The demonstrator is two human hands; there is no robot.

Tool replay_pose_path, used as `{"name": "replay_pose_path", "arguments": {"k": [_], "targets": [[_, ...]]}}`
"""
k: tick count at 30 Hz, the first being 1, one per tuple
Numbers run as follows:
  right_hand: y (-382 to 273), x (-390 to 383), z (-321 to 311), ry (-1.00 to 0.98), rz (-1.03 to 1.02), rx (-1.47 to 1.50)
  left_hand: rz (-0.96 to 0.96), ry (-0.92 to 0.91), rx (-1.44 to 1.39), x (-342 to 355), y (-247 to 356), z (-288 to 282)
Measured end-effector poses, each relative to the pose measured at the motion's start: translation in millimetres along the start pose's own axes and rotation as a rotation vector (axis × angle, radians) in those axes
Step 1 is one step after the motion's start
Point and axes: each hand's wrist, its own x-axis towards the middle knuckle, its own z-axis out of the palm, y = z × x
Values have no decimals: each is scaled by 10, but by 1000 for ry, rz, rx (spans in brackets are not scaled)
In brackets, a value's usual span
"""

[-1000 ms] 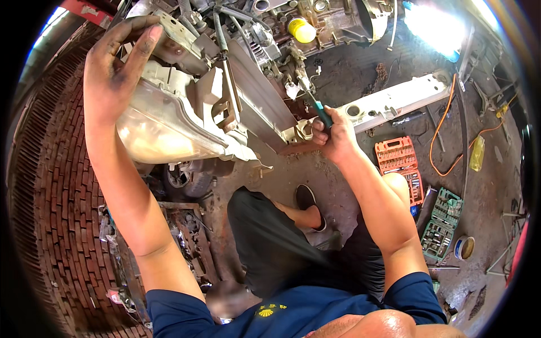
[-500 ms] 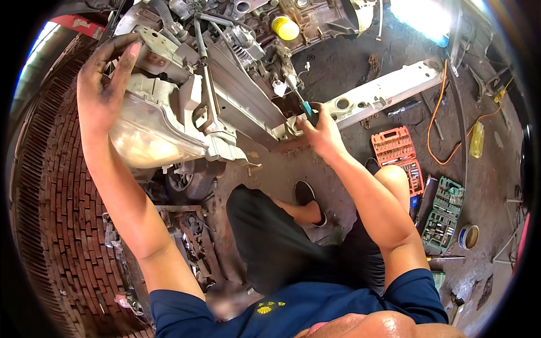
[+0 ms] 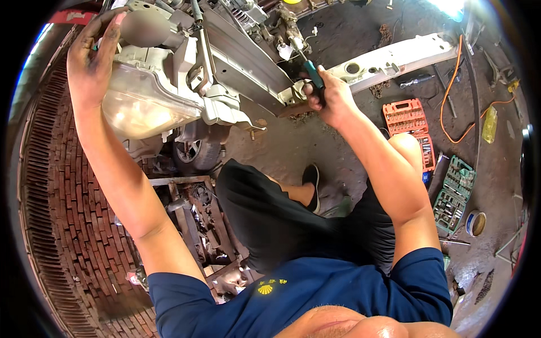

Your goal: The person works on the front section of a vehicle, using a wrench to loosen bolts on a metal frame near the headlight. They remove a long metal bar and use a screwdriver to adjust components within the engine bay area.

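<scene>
My right hand (image 3: 332,100) is wrapped round the teal handle of a screwdriver (image 3: 313,74). Its shaft points up and away, toward a metal part (image 3: 293,35) with a white tag beside it; whether the tip touches is unclear. Just beyond that hand lies a long pale metal beam (image 3: 406,55) with holes. My left hand (image 3: 90,65), its fingers smudged dark, is raised at the upper left with fingers stretched and thumb apart. The fingertips reach the edge of the car's front above a clear headlight (image 3: 149,104). A blurred patch hides what lies beside them.
On the floor to the right are an orange socket case (image 3: 404,117), a green socket case (image 3: 454,194), a round tin (image 3: 475,223) and an orange cord (image 3: 443,115). A wheel (image 3: 198,153) sits below the headlight. Bricks (image 3: 84,225) line the left.
The view has shifted, so the car parts appear higher. My right hand has turned, showing more of the screwdriver handle. My left hand keeps its place at the car's front.
</scene>
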Motion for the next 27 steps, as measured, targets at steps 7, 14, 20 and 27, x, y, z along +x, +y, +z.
{"name": "replay_pose_path", "arguments": {"k": [7, 14, 20, 27], "targets": [[119, -35, -107, 239, -866, -1195, -49, -1, -174, 19, 55, 28], [84, 40, -164, 88, -411, -638, -73, -18, -34, 0, 207, 20], [-31, 23, -221, -222, -6, -25, 48, -11, -39, 12, 103, 24], [190, -9, -56, 202, -624, -881, 18, 16, -6, 28, 116, 35]]}}
